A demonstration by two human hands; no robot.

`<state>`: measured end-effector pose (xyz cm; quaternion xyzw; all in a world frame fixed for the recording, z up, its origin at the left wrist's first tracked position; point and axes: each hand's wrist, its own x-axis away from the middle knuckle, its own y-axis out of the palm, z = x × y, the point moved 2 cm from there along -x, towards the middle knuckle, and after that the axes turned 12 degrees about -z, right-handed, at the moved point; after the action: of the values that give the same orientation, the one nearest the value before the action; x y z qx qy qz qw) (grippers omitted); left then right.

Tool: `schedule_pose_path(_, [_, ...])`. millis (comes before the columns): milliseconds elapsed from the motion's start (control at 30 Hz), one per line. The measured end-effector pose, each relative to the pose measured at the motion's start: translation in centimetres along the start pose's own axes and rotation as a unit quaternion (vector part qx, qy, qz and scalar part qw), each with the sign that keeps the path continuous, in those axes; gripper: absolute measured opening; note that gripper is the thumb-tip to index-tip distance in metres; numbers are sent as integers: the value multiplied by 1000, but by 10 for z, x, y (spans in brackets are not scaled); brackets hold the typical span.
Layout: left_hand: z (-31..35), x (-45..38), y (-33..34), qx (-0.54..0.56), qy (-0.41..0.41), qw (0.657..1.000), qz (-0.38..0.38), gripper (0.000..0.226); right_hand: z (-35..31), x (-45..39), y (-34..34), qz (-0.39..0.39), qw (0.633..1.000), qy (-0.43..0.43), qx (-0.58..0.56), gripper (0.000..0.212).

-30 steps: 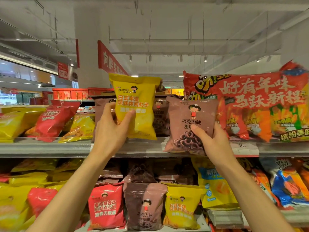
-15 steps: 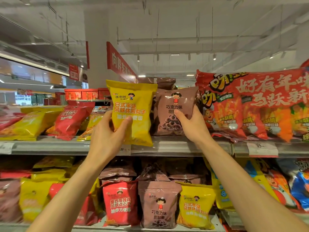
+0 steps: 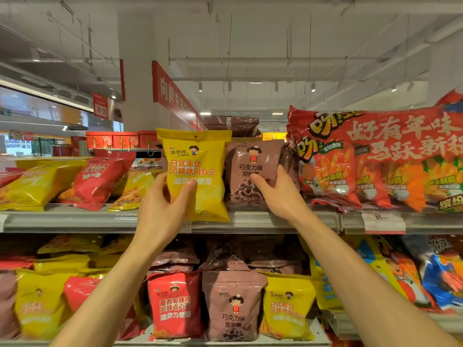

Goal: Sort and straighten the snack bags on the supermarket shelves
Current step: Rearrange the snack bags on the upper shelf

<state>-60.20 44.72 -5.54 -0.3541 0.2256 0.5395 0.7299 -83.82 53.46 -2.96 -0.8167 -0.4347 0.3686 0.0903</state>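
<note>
At frame centre, upper shelf [image 3: 275, 220]: left hand [image 3: 160, 211] grips yellow bag [image 3: 198, 159] upright at shelf front edge; right hand [image 3: 278, 194] grips brown bag [image 3: 250, 169] beside it, on shelf. Bags at left [image 3: 62, 181] lie slumped, mixed: most sorting seemingly left.

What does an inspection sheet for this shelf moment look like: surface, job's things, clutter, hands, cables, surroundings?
Surface: upper shelf with price tag; lower shelf below.
Job's things: yellow bag held upright at the shelf edge; brown bag upright on the shelf beside it.
Clutter: red bag and yellow bags lying tilted at left; big red multipack at right.
Hands: left hand grips the yellow bag; right hand grips the brown bag.
Cables: nothing seen.
Surroundings: red banner, ceiling lights.
</note>
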Motion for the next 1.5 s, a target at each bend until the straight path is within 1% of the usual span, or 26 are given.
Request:
schedule_pose_path(100, [-1, 2, 4, 12, -2, 1000, 2, 29, -1, 2, -2, -13, 1000, 1, 5, 55])
schedule_pose_path(200, [0, 4, 6, 26, 2, 1000, 8, 24, 2, 6, -7, -21, 1000, 10, -14, 65])
schedule_pose_path(267, [1, 6, 8, 29, 3, 1000, 7, 21, 4, 10, -11, -7, 999, 20, -26, 73])
schedule_pose_path(300, [1, 7, 8, 32, 3, 999, 5, 22, 4, 13, -13, 0, 999, 21, -36, 72])
schedule_pose_path(367, [1, 10, 10, 38, -1, 999, 2, 24, 4, 21, -18, 17, 998, 13, -61, 64])
schedule_pose_path(467, [-1, 17, 10, 51, -9, 999, 1, 26, 5, 37, -25, 56, 993, -4, -105, 45])
schedule_pose_path(567, [-2, 29, 9, 67, -18, 998, 8, 24, 11, 58, -27, 82, 984, -3, -157, 29])
schedule_pose_path(700, [0, 53, 7, 64, -35, 997, 17, 23, 28, 86, -14, 38, 974, 26, -220, 16])
schedule_pose_path(867, [-1, 91, 5, 59, -61, 996, 29, 20, 50, 120, 9, -9, 966, 53, -254, 17])
schedule_pose_path(1133, [-13, 141, -7, 47, -108, 991, 62, 36, 71, 146, 49, -90, 956, 64, -273, 18])
schedule_pose_path(1300, [-22, 168, -31, 55, -129, 986, 88, 20, 69, 158, 79, -114, 954, 72, -269, 16])
schedule_pose_path(1500, [-37, 187, -85, 66, -120, 987, 84, 9, 39, 170, 120, -95, 957, 65, -266, 16])
